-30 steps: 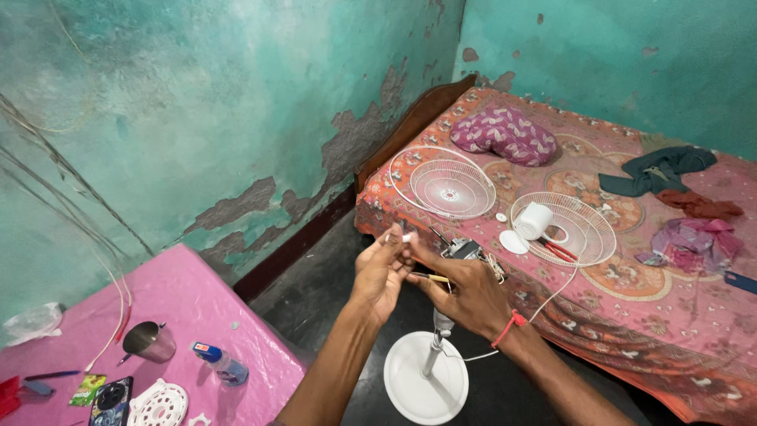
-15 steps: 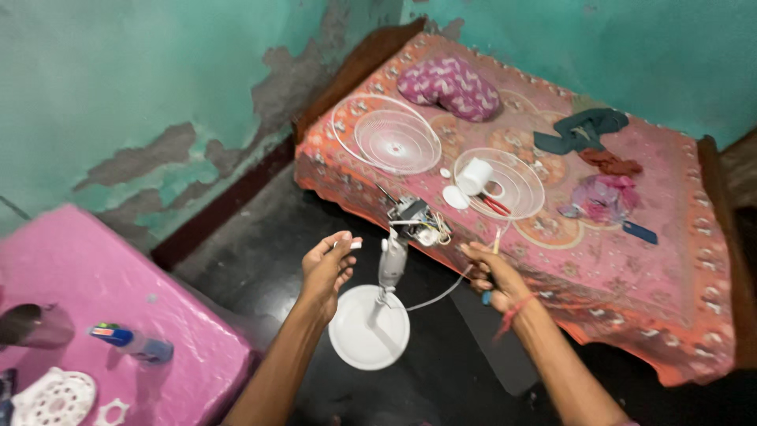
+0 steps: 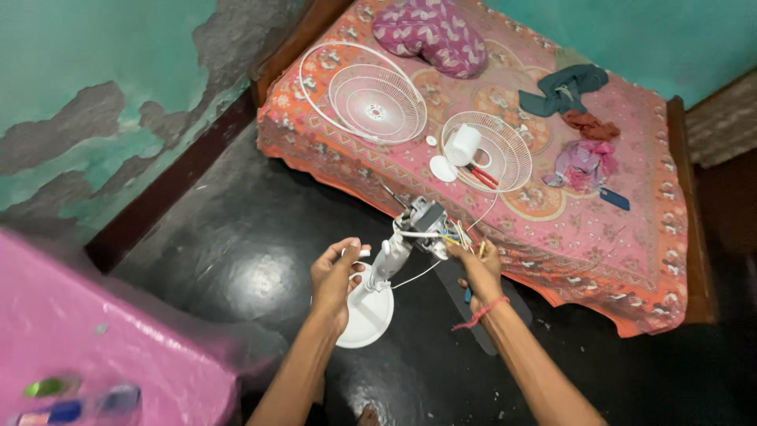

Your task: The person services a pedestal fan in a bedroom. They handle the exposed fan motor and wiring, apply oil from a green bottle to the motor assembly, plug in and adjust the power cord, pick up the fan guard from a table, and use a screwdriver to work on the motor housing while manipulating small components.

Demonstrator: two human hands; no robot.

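Plenty of bare dark floor (image 3: 236, 260) left of the bed (image 3: 631, 260), pink desk (image 3: 95, 331) edge close at lower left. Fan stand (image 3: 378, 292) upright between both hands, just off the bed edge. Left hand (image 3: 335, 276) loosely curled beside the column, fingers (image 3: 351, 251) half spread; right hand (image 3: 481, 264) pinching the coloured wires (image 3: 457, 237) at the motor head.

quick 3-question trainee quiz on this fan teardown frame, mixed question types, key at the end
1. True or false: both wire fan guards lie on the bed.
2. What is the right hand touching?
A. the purple pillow
B. the coloured wires at the fan motor
C. the round white base
3. In a few words: where does the fan's round white base stand?

Key:
1. True.
2. B.
3. On the dark floor, beside the bed, just below the left hand.
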